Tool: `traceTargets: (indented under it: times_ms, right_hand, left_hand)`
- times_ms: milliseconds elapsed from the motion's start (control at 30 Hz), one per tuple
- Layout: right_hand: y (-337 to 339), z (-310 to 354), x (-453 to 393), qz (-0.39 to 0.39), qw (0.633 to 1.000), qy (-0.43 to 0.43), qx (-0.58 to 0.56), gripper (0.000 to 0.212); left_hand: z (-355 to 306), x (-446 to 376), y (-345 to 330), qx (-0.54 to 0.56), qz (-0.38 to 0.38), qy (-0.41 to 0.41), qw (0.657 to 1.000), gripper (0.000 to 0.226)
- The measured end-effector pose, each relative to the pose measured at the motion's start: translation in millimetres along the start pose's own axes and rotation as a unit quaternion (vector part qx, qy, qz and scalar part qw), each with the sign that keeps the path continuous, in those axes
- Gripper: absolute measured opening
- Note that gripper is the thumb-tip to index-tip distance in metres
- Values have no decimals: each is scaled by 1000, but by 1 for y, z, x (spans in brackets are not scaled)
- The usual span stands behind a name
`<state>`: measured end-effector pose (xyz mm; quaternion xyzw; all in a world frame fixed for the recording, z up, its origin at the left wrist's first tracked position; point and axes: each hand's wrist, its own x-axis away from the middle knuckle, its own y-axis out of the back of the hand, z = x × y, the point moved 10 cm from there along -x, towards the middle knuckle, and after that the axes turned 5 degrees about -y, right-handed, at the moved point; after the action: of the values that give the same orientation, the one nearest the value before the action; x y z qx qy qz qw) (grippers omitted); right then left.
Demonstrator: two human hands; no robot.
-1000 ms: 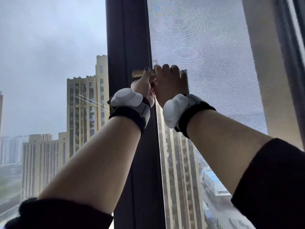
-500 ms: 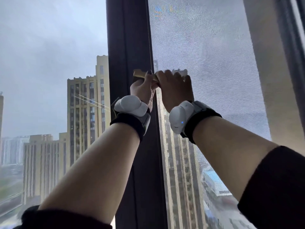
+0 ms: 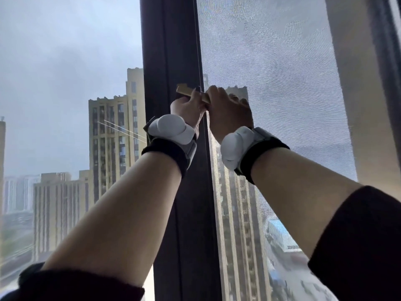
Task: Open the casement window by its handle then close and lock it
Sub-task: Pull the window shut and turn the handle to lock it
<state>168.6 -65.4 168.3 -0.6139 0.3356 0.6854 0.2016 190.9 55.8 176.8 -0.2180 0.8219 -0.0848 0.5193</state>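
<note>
Gripping is shared between both hands in the head view, the only view supplied. The left hand (image 3: 187, 107) is closed around the brass-coloured handle (image 3: 184, 90) from below, and the right hand (image 3: 227, 109) is clamped over the handle's other end from above. The handle is held roughly level, tilted slightly down to the right, against the dark window frame (image 3: 169, 51), just beside the mesh screen (image 3: 271, 61). A white wrist device (image 3: 171, 129) on a dark strap is worn on each forearm.

Risks, as judged: the handle may bind if it is turned while the sash is pushed or pulled unevenly. A finger may be pinched between handle and frame, since the fingers are crowded at the frame edge. The screen may be pressed in by the right hand's knuckles.

No brand, label or legible writing is seen.
</note>
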Motion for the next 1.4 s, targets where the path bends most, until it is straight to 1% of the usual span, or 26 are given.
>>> traceTargets:
  times_ms: [100, 200, 267, 333, 367, 500, 533, 633, 667, 767, 867, 967, 1067, 1300, 1400]
  right_hand:
    - [-1, 0, 0, -1, 1000, -5, -6, 27]
    - [-1, -1, 2, -1, 1000, -13, -26, 27]
    - [-1, -1, 4, -7, 999, -15, -38, 27]
    - [-1, -1, 5, -4, 999, -15, -51, 27]
    - [-1, -1, 4, 0, 998, -14, -57, 27]
    - [-2, 2, 7, 6, 999, -8, -46, 28]
    - [-3, 3, 9, 0, 999, -7, -42, 30]
    - [-3, 10, 17, -14, 998, -11, -58, 52]
    - [-3, 10, 18, -16, 998, -13, -60, 52]
    - [-5, 9, 19, -12, 998, -19, -61, 38]
    - [-9, 9, 19, 2, 997, -23, -78, 28]
    - [-10, 9, 18, 4, 996, -36, -81, 28]
    - [-15, 10, 20, 18, 995, -52, -84, 29]
    - [-13, 15, 25, 36, 995, -60, -68, 27]
    - [-15, 19, 27, 33, 994, -75, -71, 26]
  left_hand:
    - [1, 2, 3, -18, -16, 0, 1000, 49]
    - [3, 0, 5, -45, -32, 0, 998, 48]
    - [4, -1, 4, -62, -43, 13, 997, 44]
    - [4, 2, 2, -21, -63, 24, 998, 41]
    - [3, 3, 0, 0, -61, 24, 998, 39]
    - [5, 12, -5, 48, -29, 22, 998, 31]
    - [6, 11, -2, 48, -30, 16, 998, 32]
    - [3, 11, 9, 18, -35, -6, 999, 38]
    - [4, 11, 9, 11, -32, -9, 999, 41]
    - [5, 12, 11, -4, -23, -13, 1000, 50]
    - [6, 17, 7, 19, -10, 16, 1000, 48]
    - [7, 24, -1, 65, 40, 55, 996, 31]
    - [6, 27, -2, 87, 73, 62, 992, 27]
    - [2, 34, 5, 47, 47, 49, 997, 20]
    - [0, 33, 11, 11, 57, 33, 998, 18]
